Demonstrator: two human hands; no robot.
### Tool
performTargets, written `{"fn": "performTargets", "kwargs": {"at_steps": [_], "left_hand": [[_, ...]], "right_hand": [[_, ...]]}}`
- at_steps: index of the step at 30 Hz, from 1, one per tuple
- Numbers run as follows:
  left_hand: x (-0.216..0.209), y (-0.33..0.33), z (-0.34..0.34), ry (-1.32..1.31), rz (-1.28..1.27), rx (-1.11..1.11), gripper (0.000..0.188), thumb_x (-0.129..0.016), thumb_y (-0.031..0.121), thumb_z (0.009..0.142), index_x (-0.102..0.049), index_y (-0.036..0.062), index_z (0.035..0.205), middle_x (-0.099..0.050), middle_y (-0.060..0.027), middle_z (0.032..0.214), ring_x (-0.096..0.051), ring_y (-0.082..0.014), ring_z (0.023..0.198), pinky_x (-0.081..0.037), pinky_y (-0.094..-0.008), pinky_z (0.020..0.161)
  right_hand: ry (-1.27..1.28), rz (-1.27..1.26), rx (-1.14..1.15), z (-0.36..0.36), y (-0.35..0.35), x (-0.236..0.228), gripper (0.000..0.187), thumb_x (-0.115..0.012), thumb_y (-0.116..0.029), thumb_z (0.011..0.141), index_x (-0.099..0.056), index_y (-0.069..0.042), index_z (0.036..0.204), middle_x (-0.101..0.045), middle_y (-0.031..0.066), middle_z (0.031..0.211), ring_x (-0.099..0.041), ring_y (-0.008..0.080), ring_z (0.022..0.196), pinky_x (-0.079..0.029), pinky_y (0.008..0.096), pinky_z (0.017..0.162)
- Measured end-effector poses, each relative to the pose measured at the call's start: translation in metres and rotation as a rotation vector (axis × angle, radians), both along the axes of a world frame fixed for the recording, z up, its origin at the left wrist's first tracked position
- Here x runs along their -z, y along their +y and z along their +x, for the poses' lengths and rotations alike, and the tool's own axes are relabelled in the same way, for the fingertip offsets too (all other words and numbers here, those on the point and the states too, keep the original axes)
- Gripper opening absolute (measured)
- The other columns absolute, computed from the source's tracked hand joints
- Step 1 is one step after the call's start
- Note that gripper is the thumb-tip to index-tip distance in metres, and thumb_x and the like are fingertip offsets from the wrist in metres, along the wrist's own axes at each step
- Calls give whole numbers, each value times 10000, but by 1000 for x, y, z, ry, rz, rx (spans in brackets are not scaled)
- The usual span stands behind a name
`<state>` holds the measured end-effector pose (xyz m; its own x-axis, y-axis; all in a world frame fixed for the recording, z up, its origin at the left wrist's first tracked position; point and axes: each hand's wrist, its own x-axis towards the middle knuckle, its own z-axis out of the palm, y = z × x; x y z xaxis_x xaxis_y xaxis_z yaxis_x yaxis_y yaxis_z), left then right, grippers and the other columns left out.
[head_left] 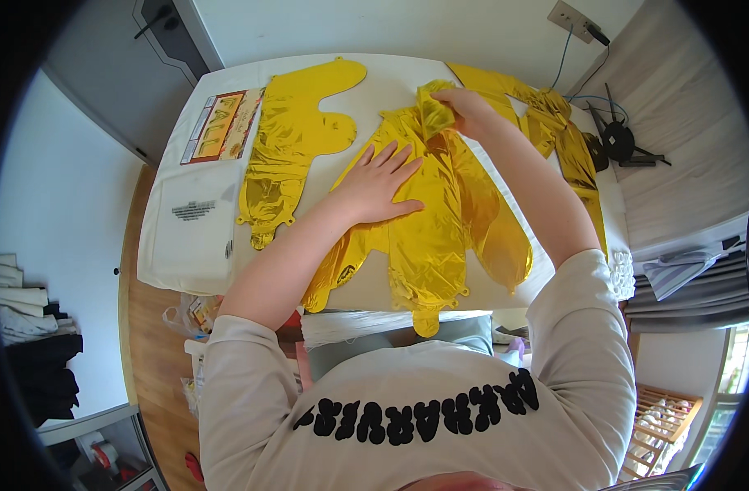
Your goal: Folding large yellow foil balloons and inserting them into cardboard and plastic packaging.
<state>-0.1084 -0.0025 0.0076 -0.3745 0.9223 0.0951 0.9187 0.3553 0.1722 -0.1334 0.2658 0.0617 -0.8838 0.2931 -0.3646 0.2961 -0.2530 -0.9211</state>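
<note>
A shiny gold foil balloon (pixel 428 262), flat and creased, lies across the middle of the table with its lower tab over the near edge. My left hand (pixel 380 186) rests palm down on it, fingers spread. At its far end my right hand (pixel 466 110) is closed on a bunched, folded piece of the gold foil (pixel 434 114). Beside it to the right hangs an amber-looking lobe of foil (pixel 501 237); whether it is part of the same balloon I cannot tell. Another flat gold foil balloon (pixel 286 123), with two rounded arms, lies to the left.
More crumpled gold foil (pixel 575 159) lies along the table's right side, near a black device with antennas (pixel 618 141). A printed card (pixel 221 127) and a clear plastic bag (pixel 186 221) lie at the left. A wall outlet (pixel 575 20) with cables is behind.
</note>
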Motion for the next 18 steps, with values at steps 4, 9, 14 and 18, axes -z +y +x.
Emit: {"fn": "performTargets", "kwargs": {"at_steps": [4, 9, 14, 18], "left_hand": [[3, -3, -1, 7, 10, -6, 891, -494, 711, 943, -321, 141, 1606, -281, -150, 1674, -204, -342, 1564, -143, -532, 1269], [1, -1, 0, -3, 11, -1, 891, -498, 712, 941, -326, 141, 1603, -276, -148, 1677, -197, -338, 1567, -146, -533, 1268], [3, -2, -1, -8, 21, 8, 894, -489, 724, 943, -331, 142, 1603, -265, -144, 1682, -187, -332, 1572, -146, -534, 1268], [3, -3, -1, -4, 23, 7, 898, -488, 729, 941, -330, 142, 1603, -266, -143, 1682, -188, -331, 1572, -146, -537, 1267]], "right_hand": [[-65, -36, -69, 8, -16, 1, 547, -650, -225, 1003, -424, -25, 1459, -535, 202, 1399, -655, 329, 1141, -554, 406, 983], [98, 847, -200, 22, 14, 7, 377, -656, -218, 984, -632, -44, 1318, -676, 125, 1256, -667, 265, 1124, -534, 398, 962], [423, 1406, -230, 32, 18, 34, 250, -627, -176, 985, -704, -27, 1171, -705, 135, 1152, -657, 329, 1076, -524, 403, 930], [496, 1424, -232, 27, 5, 38, 228, -602, -169, 1002, -697, -12, 1137, -696, 174, 1133, -635, 386, 1062, -513, 419, 926]]}}
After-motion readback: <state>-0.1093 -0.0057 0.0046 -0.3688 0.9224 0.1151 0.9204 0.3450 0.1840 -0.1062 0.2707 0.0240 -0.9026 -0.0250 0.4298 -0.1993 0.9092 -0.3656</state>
